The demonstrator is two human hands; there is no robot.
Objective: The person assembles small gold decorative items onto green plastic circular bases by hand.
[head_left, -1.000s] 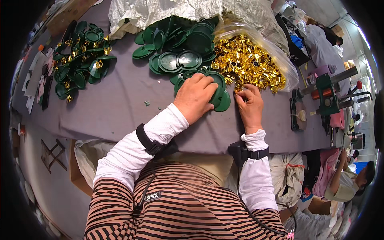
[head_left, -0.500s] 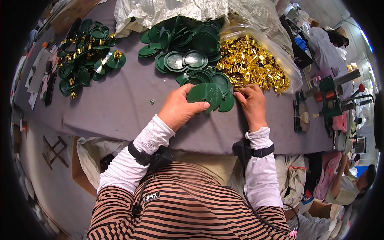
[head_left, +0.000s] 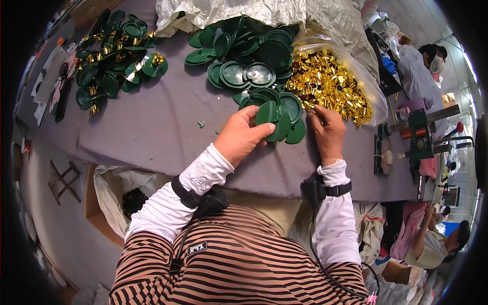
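Observation:
My left hand (head_left: 240, 135) is closed on a green plastic disc (head_left: 268, 115), its thumb pressed on the face near a small central hole. More green discs lie right behind it, so I cannot tell whether the hand holds one or several. My right hand (head_left: 329, 133) is at the near edge of a pile of shiny gold pieces (head_left: 330, 81), fingers curled and pinched together. What is between those fingertips, if anything, is too small to make out. Beyond the left hand spreads a heap of loose green discs (head_left: 234, 74).
Green discs with gold pieces fitted on them (head_left: 109, 63) are heaped at the far left. A clear plastic bag (head_left: 375, 96) lies around the gold pile. At the right stands a green metal clamp-like fixture (head_left: 419, 124). Small green bits (head_left: 201, 124) lie on the grey cloth (head_left: 152, 132).
The disc in my left hand has tilted and shows a narrower face. My right hand has shifted slightly away from the disc, and its fingers are curled tighter. The whole view has shifted a little.

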